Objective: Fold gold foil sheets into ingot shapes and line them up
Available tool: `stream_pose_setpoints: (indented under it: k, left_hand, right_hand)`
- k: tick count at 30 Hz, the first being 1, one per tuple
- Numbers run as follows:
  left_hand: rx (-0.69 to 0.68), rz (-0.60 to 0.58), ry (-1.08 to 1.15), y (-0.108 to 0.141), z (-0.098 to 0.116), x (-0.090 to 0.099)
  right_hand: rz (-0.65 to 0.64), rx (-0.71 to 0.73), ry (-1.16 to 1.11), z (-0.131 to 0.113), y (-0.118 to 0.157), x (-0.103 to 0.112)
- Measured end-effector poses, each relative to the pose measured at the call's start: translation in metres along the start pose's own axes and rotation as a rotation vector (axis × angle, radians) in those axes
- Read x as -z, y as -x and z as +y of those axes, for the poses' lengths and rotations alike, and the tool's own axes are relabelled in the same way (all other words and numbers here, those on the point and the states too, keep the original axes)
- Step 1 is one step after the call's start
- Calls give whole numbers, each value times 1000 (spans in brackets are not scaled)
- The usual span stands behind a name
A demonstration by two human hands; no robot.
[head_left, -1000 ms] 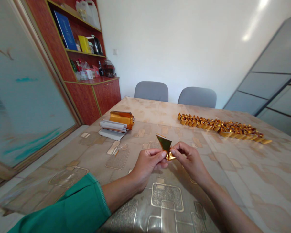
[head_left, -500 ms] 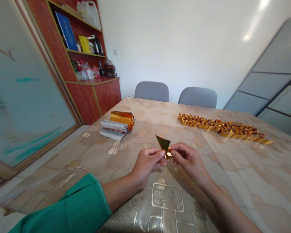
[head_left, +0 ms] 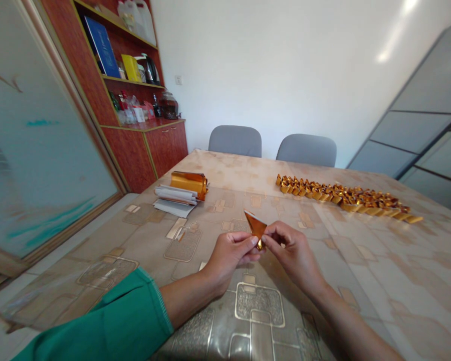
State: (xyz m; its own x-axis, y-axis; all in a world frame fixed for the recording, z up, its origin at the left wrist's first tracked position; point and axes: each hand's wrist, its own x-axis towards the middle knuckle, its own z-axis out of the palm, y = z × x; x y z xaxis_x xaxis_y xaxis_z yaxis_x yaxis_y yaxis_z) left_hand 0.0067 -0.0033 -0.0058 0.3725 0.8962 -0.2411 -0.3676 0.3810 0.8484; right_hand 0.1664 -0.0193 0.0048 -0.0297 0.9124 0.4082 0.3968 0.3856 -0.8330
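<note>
Just above the table, a small folded piece of gold foil paper (head_left: 256,225) is pinched between both my hands, its pointed flap standing up. My left hand (head_left: 231,258) is closed on its lower left side, with the thumb laid on the foil. Thumb and fingers of my right hand (head_left: 295,250) grip the right edge. Part of the fold is hidden behind my fingertips. Beyond my left hand lies a stack of gold foil sheets (head_left: 188,184) with grey-white sheets (head_left: 176,199) in front. Rows of folded gold foil pieces (head_left: 338,195) stretch across the right of the table.
A patterned plastic cover lies over the table (head_left: 259,306). Two grey chairs (head_left: 235,140) stand at its far side. A red-brown cabinet (head_left: 165,150) with bottles and a kettle is at the back left, beside a glass door (head_left: 41,150).
The upright foil flap has shifted slightly right and now catches an orange sheen instead of dark green. My right thumb has moved in against the fold. Both hands still hold the foil.
</note>
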Motion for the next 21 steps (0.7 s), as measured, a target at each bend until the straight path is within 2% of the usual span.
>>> stream_pose_setpoints:
  k: [6, 9, 12, 15, 21]
  left_hand:
    - [6, 39, 92, -3, 0, -1]
    - [-23, 66, 152, -5, 2, 1]
    - [-68, 84, 194, -6, 2, 3]
    - [-102, 74, 199, -6, -1, 2]
    - [-138, 50, 163, -7, -4, 0]
  right_hand:
    - [-32, 42, -45, -3, -1, 2]
    - [9, -111, -197, 0, -3, 4]
    - [-37, -253, -317, 3, -3, 2]
    - [-90, -272, -359, 5, -2, -4]
    - [-69, -258, -429, 5, -1, -12]
